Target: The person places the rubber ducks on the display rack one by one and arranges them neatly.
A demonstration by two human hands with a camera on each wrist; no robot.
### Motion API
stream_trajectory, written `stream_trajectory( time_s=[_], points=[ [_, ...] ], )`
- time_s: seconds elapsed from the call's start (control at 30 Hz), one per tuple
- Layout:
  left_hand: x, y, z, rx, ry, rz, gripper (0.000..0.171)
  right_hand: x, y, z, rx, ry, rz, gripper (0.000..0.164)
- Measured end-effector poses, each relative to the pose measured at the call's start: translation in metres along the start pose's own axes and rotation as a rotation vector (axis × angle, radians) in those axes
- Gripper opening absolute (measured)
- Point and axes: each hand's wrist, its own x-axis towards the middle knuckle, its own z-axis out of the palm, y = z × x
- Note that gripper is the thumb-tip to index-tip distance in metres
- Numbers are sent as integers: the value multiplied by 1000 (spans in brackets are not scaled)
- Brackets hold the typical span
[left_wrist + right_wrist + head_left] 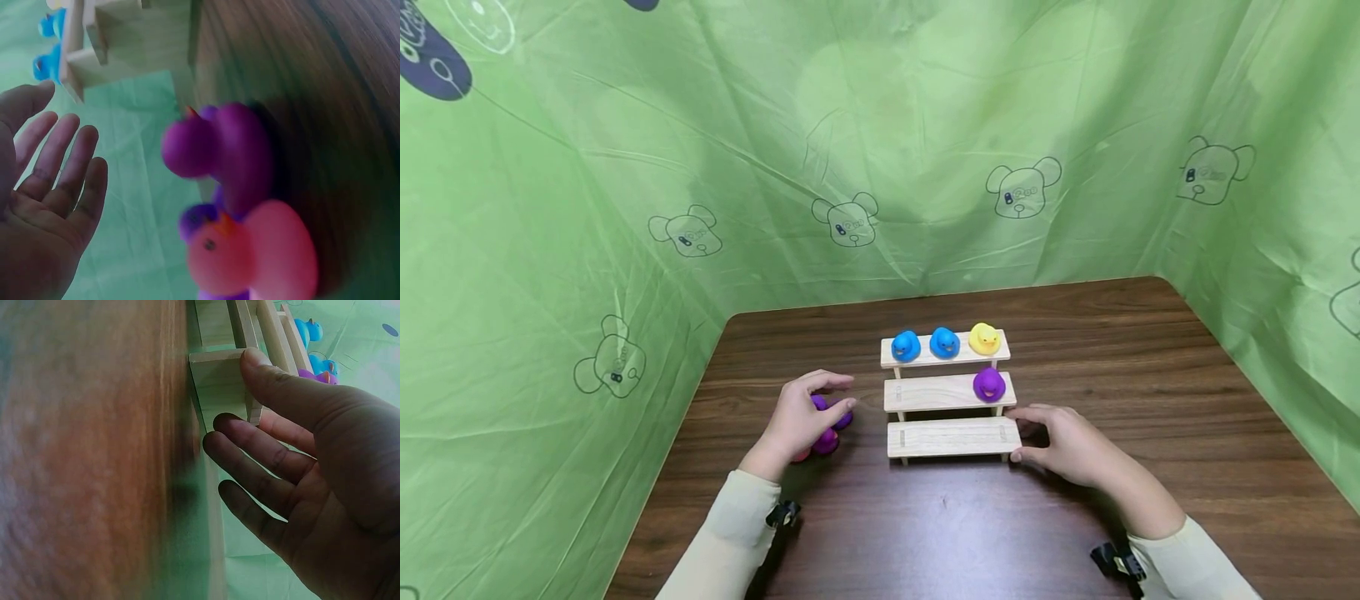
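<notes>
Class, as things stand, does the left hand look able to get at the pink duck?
Probably yes: the left hand is close by, holding nothing, and nothing seems to block the pink duck, though purple ducks crowd it.

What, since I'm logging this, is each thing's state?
Wooden rack, upright on the table
Blue ducks, both upright on the top tier
Yellow duck, upright on the top tier
Purple duck, upright on the middle tier
Magenta duck, upright, off the rack
Pink duck, upright, off the rack
Loose purple ducks, partly hidden
Left hand, fingers extended, holding nothing
Right hand, gripping the lowest tier's right end
Green curtain, hanging creased
</notes>
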Motion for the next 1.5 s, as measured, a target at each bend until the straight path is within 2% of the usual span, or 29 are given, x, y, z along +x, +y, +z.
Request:
stream_trajectory(
  time_s=[0.1,0.3,0.47,0.77,1.03,1.33,1.5],
  points=[
    [-1,-11,-3,33,-12,-34,34,0,0,0,-1,-2,-5,53],
    [-3,-27,-6,14,-44,-130,37,0,0,0,0,1,-15,54],
    [-4,-37,-5,58,-80,-188,36,0,0,0,-3,3,-11,54],
    [-8,-49,1,89,-147,-186,35,-1,-1,0,-8,5,-1,55],
    [-9,-51,3,136,-177,-186,31,-2,-2,0,-6,2,3,55],
    [-9,-49,1,131,-172,-185,30,-1,-1,-1,-2,2,3,55],
    [-8,-49,0,158,-164,-139,28,-1,-1,-1,5,0,6,55]
  ],
)
